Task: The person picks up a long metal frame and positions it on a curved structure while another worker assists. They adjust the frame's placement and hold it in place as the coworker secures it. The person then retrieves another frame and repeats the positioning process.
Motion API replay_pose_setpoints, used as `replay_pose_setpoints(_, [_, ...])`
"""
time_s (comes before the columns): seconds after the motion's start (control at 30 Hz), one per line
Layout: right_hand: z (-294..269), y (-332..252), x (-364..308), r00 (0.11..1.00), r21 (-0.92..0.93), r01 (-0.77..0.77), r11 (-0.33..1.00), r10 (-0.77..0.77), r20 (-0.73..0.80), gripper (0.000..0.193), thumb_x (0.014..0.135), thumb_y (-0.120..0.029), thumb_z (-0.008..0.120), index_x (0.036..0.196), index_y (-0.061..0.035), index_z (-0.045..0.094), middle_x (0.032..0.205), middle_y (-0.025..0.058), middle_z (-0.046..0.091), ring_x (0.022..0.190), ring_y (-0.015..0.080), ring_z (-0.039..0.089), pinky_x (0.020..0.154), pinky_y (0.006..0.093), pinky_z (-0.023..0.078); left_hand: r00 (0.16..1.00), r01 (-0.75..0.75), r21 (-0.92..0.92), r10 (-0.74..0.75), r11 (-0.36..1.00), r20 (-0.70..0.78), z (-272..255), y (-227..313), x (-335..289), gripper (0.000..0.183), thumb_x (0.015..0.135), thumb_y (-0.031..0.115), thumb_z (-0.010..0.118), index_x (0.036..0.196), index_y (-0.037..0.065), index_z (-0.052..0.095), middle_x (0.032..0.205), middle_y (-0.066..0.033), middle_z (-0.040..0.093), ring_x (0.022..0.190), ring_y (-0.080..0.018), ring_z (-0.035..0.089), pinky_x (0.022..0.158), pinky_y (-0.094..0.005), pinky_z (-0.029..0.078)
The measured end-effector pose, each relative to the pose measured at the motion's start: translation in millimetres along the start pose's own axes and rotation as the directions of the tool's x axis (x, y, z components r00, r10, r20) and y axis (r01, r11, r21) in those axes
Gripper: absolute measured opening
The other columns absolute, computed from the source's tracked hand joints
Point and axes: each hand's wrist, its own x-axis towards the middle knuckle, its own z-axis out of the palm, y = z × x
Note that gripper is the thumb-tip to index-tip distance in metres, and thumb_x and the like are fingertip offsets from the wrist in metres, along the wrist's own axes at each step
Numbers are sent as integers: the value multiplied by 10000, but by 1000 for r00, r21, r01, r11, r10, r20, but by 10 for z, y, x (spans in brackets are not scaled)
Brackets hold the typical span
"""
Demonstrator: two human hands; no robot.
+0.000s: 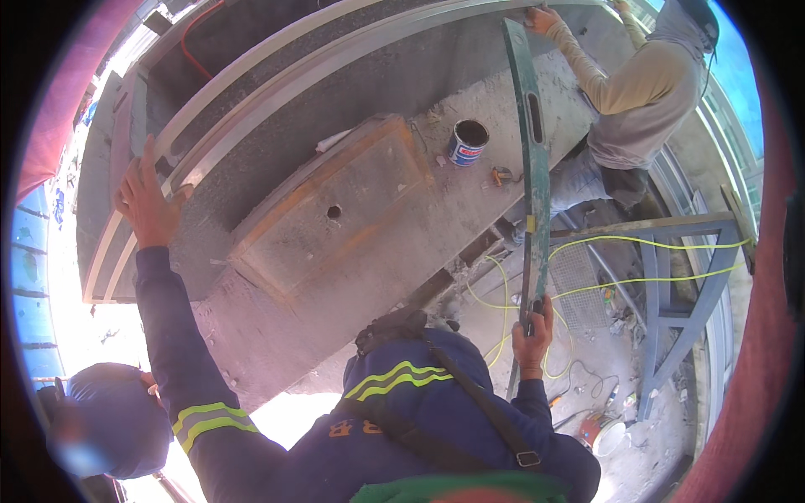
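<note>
My left hand [153,201] rests against a long pale metal frame [277,96] on the left, its fingers stretched and thumb apart. The frame has parallel rails that look curved here and runs up toward the top. My right hand [532,335] is closed around the lower part of a long green spirit level [535,180], which has slots cut through it. The level stands roughly lengthwise in view, its far end near the frame's rail. A co-worker's hand [543,20] touches the frame beside that end.
A concrete ledge holds a raised rectangular block [335,210] with a round hole, a paint can [468,142] and a small orange tool [501,175]. At right are a grey metal bracket [662,318], yellow cable [637,243] and a bucket [602,436]. Another person in blue [117,419] is at lower left.
</note>
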Motion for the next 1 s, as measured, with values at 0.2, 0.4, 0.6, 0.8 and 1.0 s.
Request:
replay_pose_setpoints(0.2, [47,-62,-375,989,100,-144,984,141,41,267,731,-73,709,967,14,620,1530,301,486,1365,478,528,1087,483,472,999,33,3,-33,999,35,-21,-2,27,1205,657,343,959,1650,365,278,1468,-63,478,1402,-274,430,1160,-554,217])
replay_pose_setpoints(0.4, [207,-72,43,945,396,-327,858,305,120,295,755,-112,703,1000,41,643,1484,278,553,1319,363,582,1017,440,504,999,27,-4,-27,1000,48,-41,-2,15,1216,682,324,951,1659,368,229,1497,-84,459,1420,-312,420,1156,-603,215])
replay_pose_setpoints(0.6, [394,-279,933,851,715,-493,495,446,278,273,859,-170,691,1043,29,666,1122,136,686,879,186,670,770,296,530,998,39,-21,-38,999,42,-60,28,18,1226,678,314,952,1661,374,222,1502,-91,454,1431,-310,409,1154,-608,224])
replay_pose_setpoints(0.8, [671,-655,1899,845,798,-475,371,445,296,246,890,-212,700,1005,-4,638,855,54,648,695,151,638,661,276,517,996,60,-7,-60,998,59,-64,17,15,1238,658,340,956,1657,391,226,1512,-97,454,1432,-316,417,1161,-622,223])
replay_pose_setpoints(1.0, [1334,-1125,2587,884,915,-352,196,390,257,267,892,-265,716,974,-25,632,832,44,628,673,152,622,633,285,513,994,78,10,-78,997,74,-92,39,17,1246,643,346,961,1653,389,235,1510,-97,452,1440,-312,400,1168,-624,225])
